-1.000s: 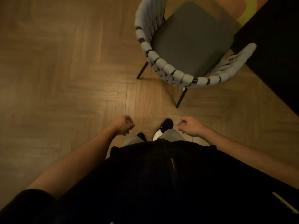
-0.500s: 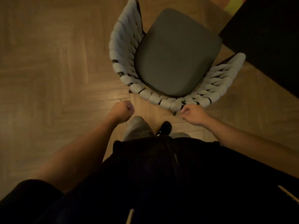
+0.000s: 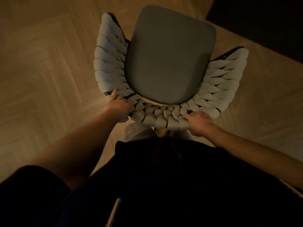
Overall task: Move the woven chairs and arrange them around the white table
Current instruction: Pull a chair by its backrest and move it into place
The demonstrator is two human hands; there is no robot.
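A: From the head camera, where is the chair?

B: The woven chair [image 3: 165, 118] stands right below the person, its curved back nearest the body at six o'clock and its open front pointing to twelve. The grey seat cushion [image 3: 168, 58] fills the middle of the view, and the pale woven bands wrap it from nine o'clock round through six to three.

A: And the hands?

B: The left hand [image 3: 118, 107] is on the back rim at about eight o'clock of the seat. Its thumb lies up along the outside of the weave and its fingers curl over the top edge, so it grips the chair. The right hand [image 3: 199, 122] sits at about five o'clock of the seat, palm down on the rim with fingers bent over the bands, also holding the chair.

A: Is the chair lifted?

B: I cannot tell; the legs are hidden under the seat and weave.

A: What surrounds it?

B: A herringbone wood floor [image 3: 49, 71] spreads out to nine o'clock. A dark rug or mat [image 3: 262, 22] lies at one to two o'clock, its edge close to the chair's right arm. The person's black top [image 3: 164, 185] covers the bottom of the view, with light trousers [image 3: 139, 131] showing just under the chair back.

A: The white table?

B: Not in this view.
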